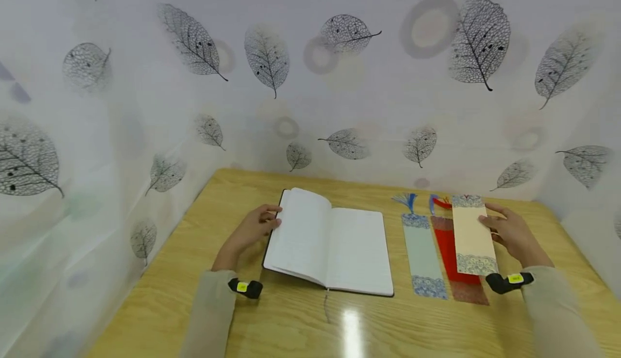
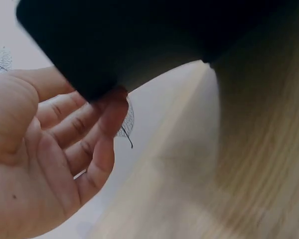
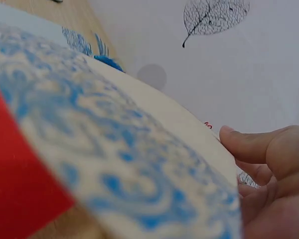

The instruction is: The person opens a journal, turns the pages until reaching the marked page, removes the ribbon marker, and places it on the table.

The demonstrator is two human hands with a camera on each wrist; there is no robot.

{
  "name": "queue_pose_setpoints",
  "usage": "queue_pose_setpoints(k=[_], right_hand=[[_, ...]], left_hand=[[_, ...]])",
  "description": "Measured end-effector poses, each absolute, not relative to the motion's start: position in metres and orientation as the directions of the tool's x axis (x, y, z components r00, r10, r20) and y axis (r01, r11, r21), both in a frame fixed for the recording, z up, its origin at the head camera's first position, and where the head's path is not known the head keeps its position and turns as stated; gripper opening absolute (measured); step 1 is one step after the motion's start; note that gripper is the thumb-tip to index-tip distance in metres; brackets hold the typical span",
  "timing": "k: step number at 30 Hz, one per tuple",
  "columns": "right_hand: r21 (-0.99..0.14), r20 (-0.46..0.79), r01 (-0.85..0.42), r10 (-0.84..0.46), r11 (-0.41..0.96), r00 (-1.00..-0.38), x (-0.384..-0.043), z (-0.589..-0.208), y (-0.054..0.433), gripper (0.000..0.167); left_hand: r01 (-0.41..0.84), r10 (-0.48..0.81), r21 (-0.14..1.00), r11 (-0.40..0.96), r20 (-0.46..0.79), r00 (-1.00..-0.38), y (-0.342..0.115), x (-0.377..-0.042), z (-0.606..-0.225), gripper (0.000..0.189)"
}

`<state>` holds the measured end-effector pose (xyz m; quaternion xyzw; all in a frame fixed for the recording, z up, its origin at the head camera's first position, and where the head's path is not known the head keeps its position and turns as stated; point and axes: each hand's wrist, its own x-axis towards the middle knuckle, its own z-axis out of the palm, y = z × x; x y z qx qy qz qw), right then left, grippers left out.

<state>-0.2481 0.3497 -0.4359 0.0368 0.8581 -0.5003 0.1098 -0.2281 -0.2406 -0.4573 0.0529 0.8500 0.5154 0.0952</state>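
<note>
An open notebook (image 1: 359, 250) with a dark cover lies on the table, its pages pale and without writing that I can make out. My left hand (image 1: 252, 231) grips the left edge of its cover; in the left wrist view the dark cover (image 2: 124, 45) sits between thumb and fingers, tilted up off the wood. My right hand (image 1: 516, 234) pinches the right edge of a cream bookmark (image 1: 470, 231) with blue patterned ends, held raised. It partly hides a red bookmark (image 1: 446, 247). Left of that lies a pale green bookmark (image 1: 423, 250) with a blue tassel (image 1: 407, 201).
The wooden table (image 1: 281, 325) backs onto a white curtain (image 1: 349, 88) printed with leaves, which also stands along both sides. A thin ribbon marker (image 1: 326, 309) trails from the notebook's lower edge. Each wrist wears a small black camera (image 1: 245, 288).
</note>
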Motion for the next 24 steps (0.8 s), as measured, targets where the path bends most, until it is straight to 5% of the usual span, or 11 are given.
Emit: queue_pose_setpoints(k=[10,24], right_hand=[[-0.773,-0.334,0.211,-0.101,0.599,-0.937,-0.229,-0.455,0.387,0.080],[-0.582,-0.292,0.079,-0.117,0.810,-0.949,-0.234,-0.467,0.397,0.072]], left_hand=[[-0.048,0.283,0.984,0.169,-0.096,-0.954,-0.239,-0.226,-0.449,0.049],[0.033,0.525,0.993,0.114,-0.032,-0.850,-0.194,-0.215,-0.439,0.059]])
